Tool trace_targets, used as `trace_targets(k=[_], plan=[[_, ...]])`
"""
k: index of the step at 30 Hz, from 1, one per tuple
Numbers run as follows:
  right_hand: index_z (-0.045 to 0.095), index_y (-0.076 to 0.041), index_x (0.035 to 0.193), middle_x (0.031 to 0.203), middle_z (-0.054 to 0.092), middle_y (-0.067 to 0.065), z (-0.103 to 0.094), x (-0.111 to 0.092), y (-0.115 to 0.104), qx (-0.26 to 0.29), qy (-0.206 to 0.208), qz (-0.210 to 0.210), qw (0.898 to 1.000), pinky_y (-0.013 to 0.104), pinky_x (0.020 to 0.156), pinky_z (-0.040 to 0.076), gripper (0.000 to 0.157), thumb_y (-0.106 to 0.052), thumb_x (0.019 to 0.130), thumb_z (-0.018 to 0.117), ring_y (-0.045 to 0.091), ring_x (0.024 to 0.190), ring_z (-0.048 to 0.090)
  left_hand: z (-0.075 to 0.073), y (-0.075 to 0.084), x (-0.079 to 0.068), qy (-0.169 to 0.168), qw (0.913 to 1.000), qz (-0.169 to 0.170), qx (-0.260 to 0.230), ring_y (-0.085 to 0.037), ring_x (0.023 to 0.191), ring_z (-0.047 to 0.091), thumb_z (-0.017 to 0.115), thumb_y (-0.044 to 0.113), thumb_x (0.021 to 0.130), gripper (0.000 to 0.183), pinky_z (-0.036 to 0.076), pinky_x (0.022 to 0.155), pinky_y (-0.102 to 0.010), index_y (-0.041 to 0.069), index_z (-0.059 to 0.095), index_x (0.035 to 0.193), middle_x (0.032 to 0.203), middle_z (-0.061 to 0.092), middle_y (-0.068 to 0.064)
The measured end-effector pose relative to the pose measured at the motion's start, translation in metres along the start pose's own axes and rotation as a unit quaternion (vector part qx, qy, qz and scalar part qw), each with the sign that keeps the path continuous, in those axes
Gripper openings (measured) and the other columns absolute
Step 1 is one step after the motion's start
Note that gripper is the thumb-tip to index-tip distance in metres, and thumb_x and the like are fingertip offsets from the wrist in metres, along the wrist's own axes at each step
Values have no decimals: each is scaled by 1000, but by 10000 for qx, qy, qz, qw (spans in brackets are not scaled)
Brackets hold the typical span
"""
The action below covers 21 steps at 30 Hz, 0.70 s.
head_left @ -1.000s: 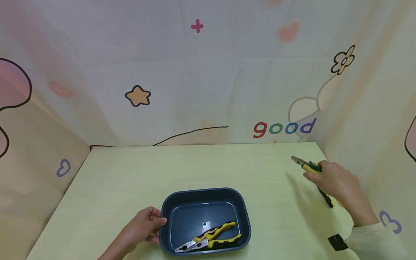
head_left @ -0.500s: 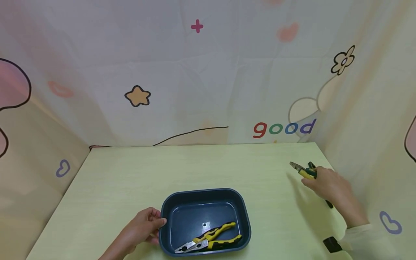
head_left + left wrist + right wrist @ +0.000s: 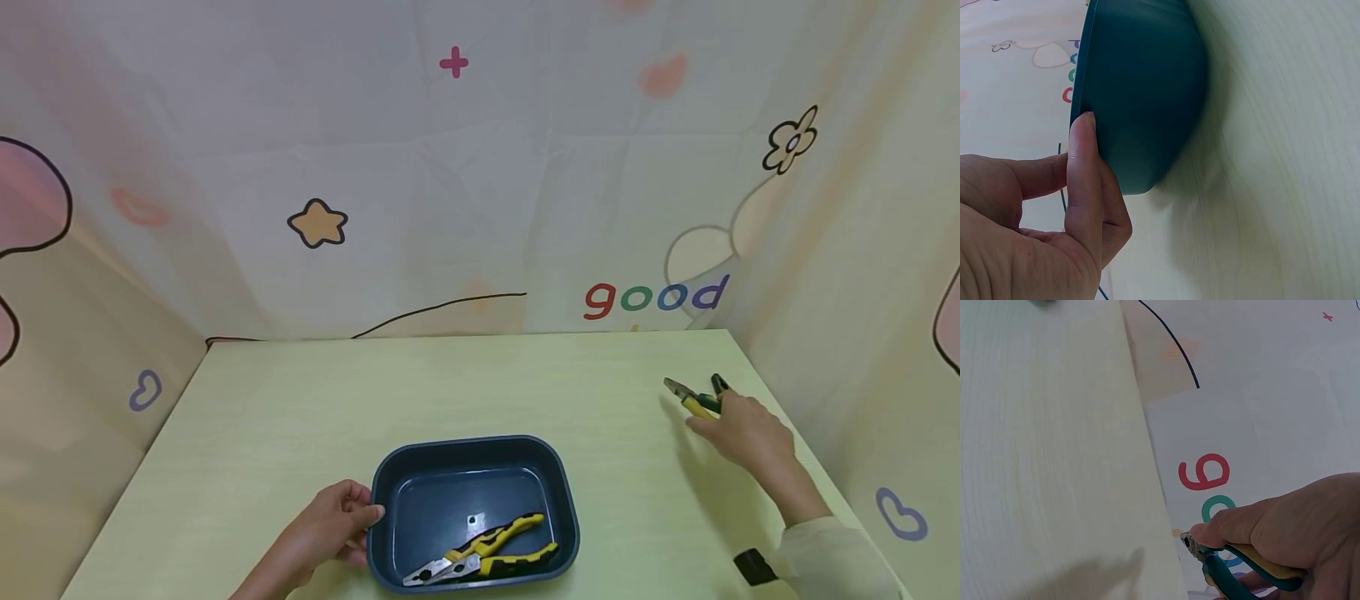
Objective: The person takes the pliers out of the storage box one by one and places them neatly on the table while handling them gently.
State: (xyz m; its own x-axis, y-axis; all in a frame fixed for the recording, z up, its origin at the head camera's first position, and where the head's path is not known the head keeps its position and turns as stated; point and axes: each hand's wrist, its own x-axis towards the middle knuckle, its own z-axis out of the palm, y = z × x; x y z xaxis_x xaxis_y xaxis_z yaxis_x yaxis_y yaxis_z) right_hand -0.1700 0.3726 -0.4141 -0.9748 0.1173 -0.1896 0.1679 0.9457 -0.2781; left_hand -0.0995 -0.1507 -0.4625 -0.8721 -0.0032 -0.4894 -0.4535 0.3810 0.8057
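My left hand [image 3: 330, 521] pinches the left rim of a dark blue tray [image 3: 468, 446], thumb over the edge and fingers against the outer wall. In the left wrist view the tray's side [image 3: 1141, 87] rises beside the fingertips. Two pairs of yellow-and-black pliers [image 3: 495, 537] lie in the tray's near part, metal noses toward the left. Over at the right, my right hand [image 3: 750, 433] grips pliers with green and yellow handles [image 3: 697, 407], their metal nose pointing left. The right wrist view shows the same green-handled pliers [image 3: 1225, 578] under the fingers.
Beyond the right hand shows the dark end of another tool [image 3: 720, 383], the rest hidden behind the hand. The pale wooden table [image 3: 300, 400] ends at printed cloth [image 3: 480, 208] at the back and sides. A black patch [image 3: 755, 567] sits by the right sleeve.
My right hand has moved left and a little nearer with the green-handled pliers. The tool behind it shows its far dark end now. My left hand and the tray stay in place.
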Motion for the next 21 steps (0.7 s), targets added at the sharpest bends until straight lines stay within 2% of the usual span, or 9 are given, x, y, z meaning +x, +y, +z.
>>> trace_targets(k=[9,17,21], plan=[[50,16,110,85,58,21,9,5,1,134,65,125,9998,42,56,45,64,-44,94,66,32,70,53,1,0,-2,-4,10000,70,-53,-22,66,59,67,5,99,13,57,52,-29,-1,57,104,83,60,-11],[50,17,110,85,56,22,14,10,2,210,100,241,9994,42,56,45,64,-42,94,68,32,71,53,0,1,1,-18,10000,-55,53,-21,67,59,68,7,99,15,57,54,-28,-1,57,105,85,60,-11],[51,15,106,82,55,20,15,13,3,232,118,278,9993,41,56,44,60,-42,94,68,32,70,52,0,-1,2,-42,10000,-64,33,-21,67,59,68,7,99,16,57,54,-28,-1,56,106,85,60,-11]])
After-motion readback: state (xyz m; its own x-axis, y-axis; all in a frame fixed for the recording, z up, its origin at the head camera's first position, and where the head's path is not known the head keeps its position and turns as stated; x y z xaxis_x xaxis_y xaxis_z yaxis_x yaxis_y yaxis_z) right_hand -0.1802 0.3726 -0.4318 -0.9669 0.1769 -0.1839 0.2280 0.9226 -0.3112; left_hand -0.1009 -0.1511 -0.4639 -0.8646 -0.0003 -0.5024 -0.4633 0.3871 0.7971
